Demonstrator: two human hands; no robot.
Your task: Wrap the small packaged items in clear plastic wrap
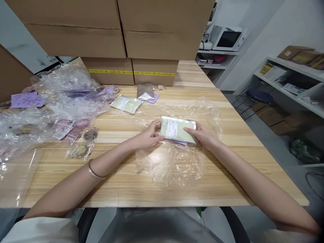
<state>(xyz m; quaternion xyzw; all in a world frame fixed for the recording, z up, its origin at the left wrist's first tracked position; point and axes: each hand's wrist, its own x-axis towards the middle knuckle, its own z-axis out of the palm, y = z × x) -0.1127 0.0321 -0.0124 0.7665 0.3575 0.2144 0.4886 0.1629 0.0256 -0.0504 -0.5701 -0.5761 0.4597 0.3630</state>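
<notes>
Between my two hands is a pale green foil pouch (179, 130) with a white printed label, held flat above the table. My left hand (151, 135) pinches its left edge, thumb on the near corner. On the right edge, my right hand (201, 134) grips with its thumb lying on top of the pouch. A purple piece (181, 142) peeks out beneath the near edge. Under both hands spreads a clear plastic bag (177, 165), crumpled on the wood. Beyond my left hand lies a second green pouch (127, 104).
A silver-grey pouch (145, 91) rests partly on a purple card (153, 98) farther back. Heaped clear plastic packaging (68, 87) covers the left side, with small packets of dried pieces (79, 150) beside it. Stacked cardboard boxes (154, 44) block the back of the table (238, 168).
</notes>
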